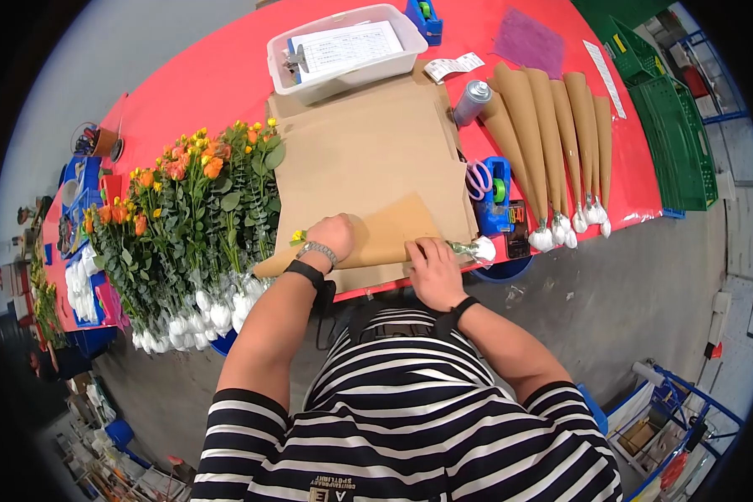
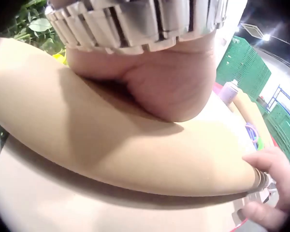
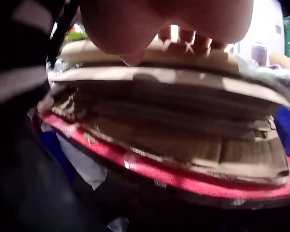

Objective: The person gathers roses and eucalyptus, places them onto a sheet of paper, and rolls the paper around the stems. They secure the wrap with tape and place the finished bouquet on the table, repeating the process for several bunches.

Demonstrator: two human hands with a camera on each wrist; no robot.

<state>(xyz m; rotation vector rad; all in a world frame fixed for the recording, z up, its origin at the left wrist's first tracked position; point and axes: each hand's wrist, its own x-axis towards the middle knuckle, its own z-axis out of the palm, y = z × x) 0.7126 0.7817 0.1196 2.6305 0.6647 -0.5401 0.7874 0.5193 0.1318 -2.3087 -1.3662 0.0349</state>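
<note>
Wrap (image 1: 376, 251): paper, smooth, matt. Sheet stack (image 1: 360, 159): matt paper, edges look rough (image 3: 183, 154) from the right wrist. Table cover (image 1: 201, 92): glossy, plastic-looking. Tray (image 1: 356, 77): smooth plastic. Spray can (image 1: 473, 102): shiny metal. Watch bracelet (image 2: 135, 24): metal links, bright finish. 2 tape dispensers (image 1: 494, 213): plastic. Crates (image 1: 669, 142): plastic. Shirt (image 1: 393, 393): soft matt cloth.

Toward the far side of the red worktop (image 1: 201, 79) I see a white tub (image 1: 360, 81) with a printed sheet (image 1: 351, 48) inside, and a blue tape dispenser (image 1: 428, 28) just right of it. Farther right lies a purple sheet (image 1: 530, 43). Nearer, past a spray can (image 1: 473, 103), pink scissors (image 1: 478, 179) sit beside another tape dispenser (image 1: 495, 209) and a phone (image 1: 518, 230). Green crates (image 1: 676, 151) stand along the right edge.
</note>
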